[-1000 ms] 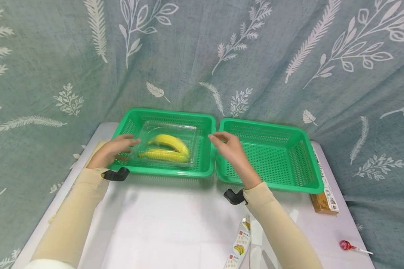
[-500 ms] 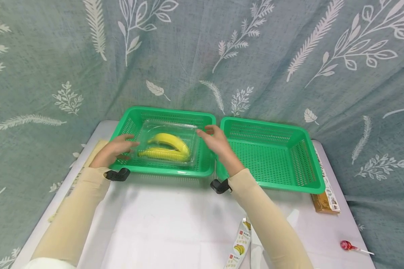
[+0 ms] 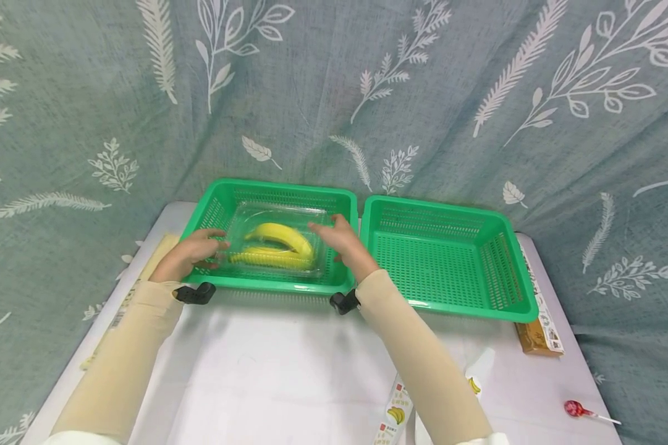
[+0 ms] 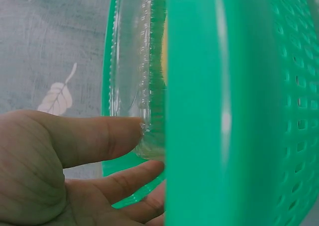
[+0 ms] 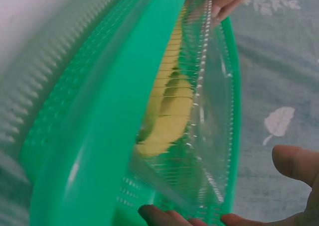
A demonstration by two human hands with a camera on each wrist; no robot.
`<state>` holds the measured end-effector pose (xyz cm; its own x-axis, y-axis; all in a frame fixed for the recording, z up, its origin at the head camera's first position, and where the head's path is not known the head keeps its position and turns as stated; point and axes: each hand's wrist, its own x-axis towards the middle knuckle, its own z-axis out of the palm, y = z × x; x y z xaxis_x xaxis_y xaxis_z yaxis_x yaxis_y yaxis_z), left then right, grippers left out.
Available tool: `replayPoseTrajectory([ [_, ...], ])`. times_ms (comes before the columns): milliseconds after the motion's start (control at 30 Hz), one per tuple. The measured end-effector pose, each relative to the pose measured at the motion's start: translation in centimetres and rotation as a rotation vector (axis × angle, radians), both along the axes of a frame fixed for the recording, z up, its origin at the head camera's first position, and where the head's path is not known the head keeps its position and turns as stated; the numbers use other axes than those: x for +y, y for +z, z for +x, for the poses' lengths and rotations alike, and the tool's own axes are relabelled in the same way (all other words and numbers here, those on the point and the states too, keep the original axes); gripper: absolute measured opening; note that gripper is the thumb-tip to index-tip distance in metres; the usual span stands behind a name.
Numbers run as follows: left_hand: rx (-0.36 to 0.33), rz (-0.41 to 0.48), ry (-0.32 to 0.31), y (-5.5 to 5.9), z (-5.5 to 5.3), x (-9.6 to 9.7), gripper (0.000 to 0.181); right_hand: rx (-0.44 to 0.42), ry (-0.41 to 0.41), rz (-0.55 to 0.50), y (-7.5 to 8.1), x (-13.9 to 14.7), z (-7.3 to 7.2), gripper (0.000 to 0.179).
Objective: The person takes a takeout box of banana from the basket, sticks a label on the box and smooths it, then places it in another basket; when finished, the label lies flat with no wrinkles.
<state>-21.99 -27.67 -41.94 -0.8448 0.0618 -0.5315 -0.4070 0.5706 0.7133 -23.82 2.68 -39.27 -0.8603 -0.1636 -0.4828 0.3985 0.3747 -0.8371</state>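
Left grip [image 3: 193, 250]: a person's bare hand, fingers loose and spread, curled round nothing. In the left wrist view we find its thumb tip at the end edge of the clear box [image 3: 256, 215], apparently touching it, with the fingertips just beside that same end.

Right grip [image 3: 342, 242]: bare hand, thumb and fingers held apart at the box's opposite end. We cannot tell whether it touches the box.

Clear box: ridged and see-through, lying between the two grips inside the first green basket [image 3: 289, 287]. Contents: yellow bananas [image 3: 282, 233], midway between the grips.

Second green basket [image 3: 439, 266]: immediately to the right of the right grip, beside its fellow.

Beige sleeves [image 3: 417, 352]: one behind each grip, each with a black wrist camera [image 3: 196, 293] at the cuff.

Banana-print wrapper [image 3: 395, 415]: nearer the body than the right grip, partly under that forearm.

Brown carton [image 3: 536, 340] and red lollipop [image 3: 574, 408]: well to the right of the right grip.

All of these we list on or above a white counter [image 3: 267, 371]; beyond both grips hangs a leaf-patterned curtain [image 3: 311, 74].
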Motion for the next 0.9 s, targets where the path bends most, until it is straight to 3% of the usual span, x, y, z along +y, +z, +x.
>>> replayPoseTrajectory([
  [300,-0.008,-0.008,0.011,-0.2,0.1,0.2,0.066,-0.034,0.009,-0.005,-1.3,-0.6,-0.2,0.078],
  [900,-0.018,0.003,0.007,0.0,0.1,-0.1,0.066,-0.020,0.070,0.072,-2.0,-0.8,0.0,0.071],
])
